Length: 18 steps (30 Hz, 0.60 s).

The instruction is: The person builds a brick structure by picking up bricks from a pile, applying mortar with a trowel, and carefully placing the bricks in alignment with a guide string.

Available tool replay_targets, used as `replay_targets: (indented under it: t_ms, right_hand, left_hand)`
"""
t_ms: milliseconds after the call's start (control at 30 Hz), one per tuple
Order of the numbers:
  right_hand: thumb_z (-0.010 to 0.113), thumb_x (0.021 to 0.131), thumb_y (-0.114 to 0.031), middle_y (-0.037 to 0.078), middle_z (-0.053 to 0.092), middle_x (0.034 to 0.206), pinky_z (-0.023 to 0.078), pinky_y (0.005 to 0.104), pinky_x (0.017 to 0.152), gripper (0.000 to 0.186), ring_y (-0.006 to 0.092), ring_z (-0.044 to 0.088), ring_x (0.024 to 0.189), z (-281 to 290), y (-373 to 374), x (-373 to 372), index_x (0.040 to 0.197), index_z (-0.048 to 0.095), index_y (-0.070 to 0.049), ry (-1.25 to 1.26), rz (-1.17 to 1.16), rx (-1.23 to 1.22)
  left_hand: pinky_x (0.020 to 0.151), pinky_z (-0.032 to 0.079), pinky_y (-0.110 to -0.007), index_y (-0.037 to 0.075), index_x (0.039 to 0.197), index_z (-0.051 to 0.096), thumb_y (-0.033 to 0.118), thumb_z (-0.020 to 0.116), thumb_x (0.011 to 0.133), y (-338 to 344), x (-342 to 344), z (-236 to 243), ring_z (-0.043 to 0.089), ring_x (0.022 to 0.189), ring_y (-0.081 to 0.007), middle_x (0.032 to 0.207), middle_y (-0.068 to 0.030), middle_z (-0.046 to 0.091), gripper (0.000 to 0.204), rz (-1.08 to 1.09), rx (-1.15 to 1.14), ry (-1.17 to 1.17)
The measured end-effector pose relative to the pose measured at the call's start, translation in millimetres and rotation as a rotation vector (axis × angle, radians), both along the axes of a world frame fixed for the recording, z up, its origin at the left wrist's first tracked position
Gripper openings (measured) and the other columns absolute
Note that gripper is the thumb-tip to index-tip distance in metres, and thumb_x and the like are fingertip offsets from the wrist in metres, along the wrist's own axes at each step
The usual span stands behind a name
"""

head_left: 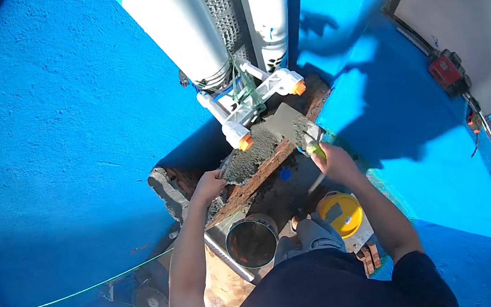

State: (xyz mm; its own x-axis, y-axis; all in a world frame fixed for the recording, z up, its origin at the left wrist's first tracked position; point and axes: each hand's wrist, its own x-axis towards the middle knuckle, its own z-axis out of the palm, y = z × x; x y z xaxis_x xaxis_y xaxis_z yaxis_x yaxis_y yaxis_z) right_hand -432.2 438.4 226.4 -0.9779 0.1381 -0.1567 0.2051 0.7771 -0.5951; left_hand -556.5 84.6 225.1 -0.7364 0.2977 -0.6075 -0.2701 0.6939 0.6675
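My right hand (pixel 335 164) is closed around the yellow-green handle of a trowel (pixel 287 122). Its flat grey blade points up and left, with wet mortar on the part near the handle. Left of the blade lies a heap of grey mortar (pixel 251 156), just behind a rough brown ledge (pixel 262 179). At the near left end of that heap, my left hand (pixel 208 189) is closed on something thin and grey; mortar hides the rest of it. Just beyond the mortar, white pipe fittings (pixel 249 106) with orange ends are tied together with green string.
Two thick white pipes (pixel 181 29) rise between blue walls (pixel 60 118). Below the ledge stand a dark round bucket (pixel 252 244) and a yellow-lidded bucket (pixel 343 215). Green lines cross at lower left. A red device (pixel 448 73) hangs at the right.
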Motion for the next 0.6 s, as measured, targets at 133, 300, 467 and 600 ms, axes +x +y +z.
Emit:
replay_targets:
  t_ms: [133, 300, 467, 600]
  right_hand:
    - [0.053, 0.089, -0.033, 0.022, 0.061, 0.095, 0.048, 0.0507, 0.076, 0.035, 0.0415, 0.060, 0.086, 13, -34, 22, 0.104, 0.054, -0.001, 0.010, 0.018, 0.026]
    - [0.056, 0.087, -0.034, 0.015, 0.059, 0.090, 0.052, 0.0465, 0.062, 0.040, 0.0347, 0.064, 0.069, 3, -25, 25, 0.116, 0.052, -0.007, -0.005, 0.204, 0.279]
    - [0.059, 0.085, -0.035, 0.011, 0.058, 0.088, 0.051, 0.0425, 0.053, 0.040, 0.0291, 0.064, 0.064, -6, 24, 4, 0.115, 0.051, -0.009, 0.078, 0.152, 0.410]
    - [0.061, 0.084, -0.033, 0.010, 0.058, 0.088, 0.050, 0.0417, 0.053, 0.041, 0.0275, 0.064, 0.065, -2, 46, -7, 0.116, 0.052, -0.009, 0.088, 0.149, 0.461]
  left_hand:
    - [0.049, 0.036, -0.027, 0.001, 0.071, 0.054, 0.006, 0.056, 0.077, 13, -7, -10, 0.043, 0.053, -0.0088, 0.057, 0.0015, 0.045, 0.008, -0.038, 0.019, 0.046]
    - [0.059, 0.042, -0.037, 0.000, 0.080, 0.057, 0.011, 0.056, 0.076, 51, -30, -20, 0.053, 0.061, -0.0205, 0.064, -0.0096, 0.055, 0.012, -0.187, -0.191, 0.171]
    - [0.057, 0.041, -0.032, -0.001, 0.086, 0.058, 0.011, 0.058, 0.079, 89, -51, -41, 0.047, 0.060, -0.0128, 0.063, -0.0026, 0.050, 0.014, -0.254, 0.063, 0.327]
    - [0.063, 0.045, -0.037, -0.001, 0.085, 0.060, 0.014, 0.059, 0.076, 117, -68, -41, 0.058, 0.065, -0.0230, 0.068, -0.0140, 0.059, 0.018, -0.308, -0.046, 0.310]
